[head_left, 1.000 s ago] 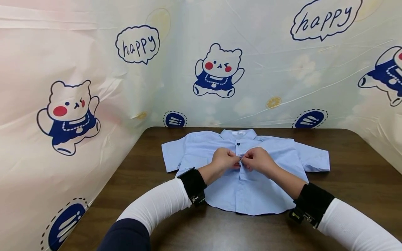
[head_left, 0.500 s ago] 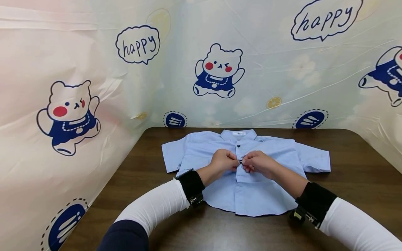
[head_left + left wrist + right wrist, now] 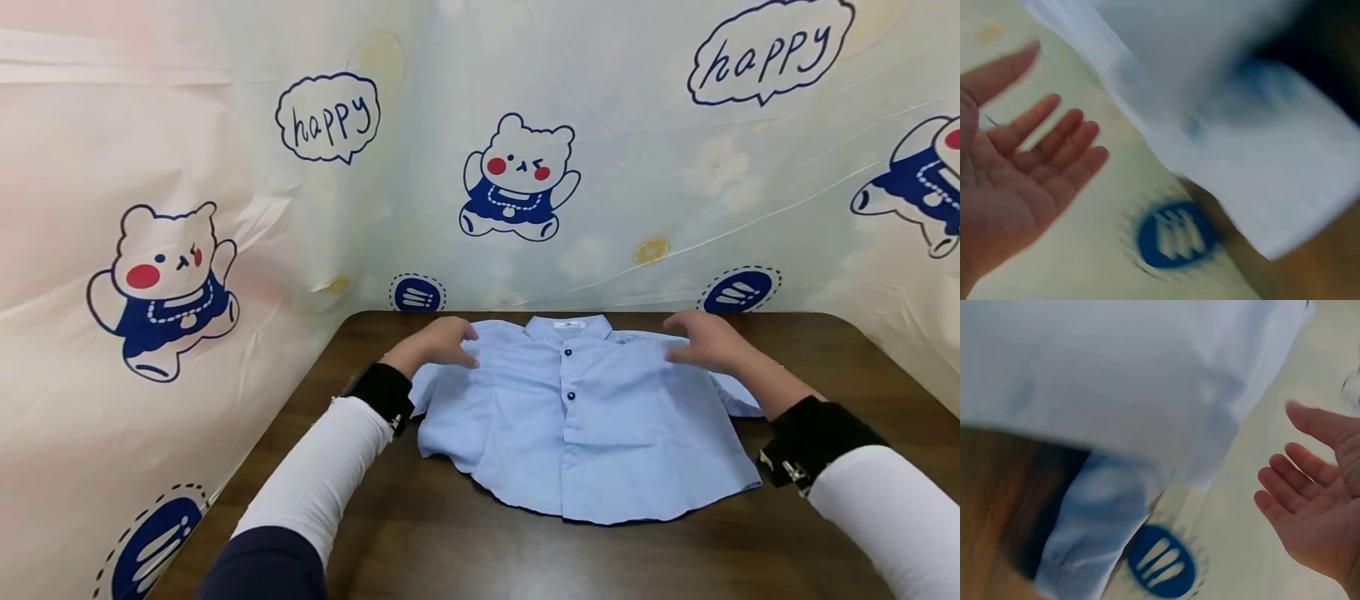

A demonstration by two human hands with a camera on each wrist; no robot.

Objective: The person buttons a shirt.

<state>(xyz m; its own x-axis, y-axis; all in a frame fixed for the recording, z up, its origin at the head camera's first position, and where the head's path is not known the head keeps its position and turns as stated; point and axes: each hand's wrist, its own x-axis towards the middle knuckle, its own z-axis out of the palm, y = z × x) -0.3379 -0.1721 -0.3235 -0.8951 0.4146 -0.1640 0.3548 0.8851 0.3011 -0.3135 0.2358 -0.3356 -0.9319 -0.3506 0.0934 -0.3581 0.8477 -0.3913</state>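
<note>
A light blue short-sleeved shirt lies front up on the table, collar toward the back wall. Two dark buttons show on its placket, an upper button and a lower button. My left hand hovers by the shirt's left shoulder, fingers apart and holding nothing. Over the opposite shoulder is my right hand, likewise spread and holding nothing. Both wrist views show relaxed, slightly bent fingers beside the blurred shirt, the left palm and the right palm in sight. Each forearm partly covers a sleeve.
The dark brown wooden table extends in front of the shirt and to both sides. A pale printed curtain with bear drawings closes off the back and sides. Black bands with small cameras wrap both wrists.
Both hands have released the shirt's front at the second button and moved apart, outward to the shoulders. The second button and placket are now uncovered, and the hem spreads wider.
</note>
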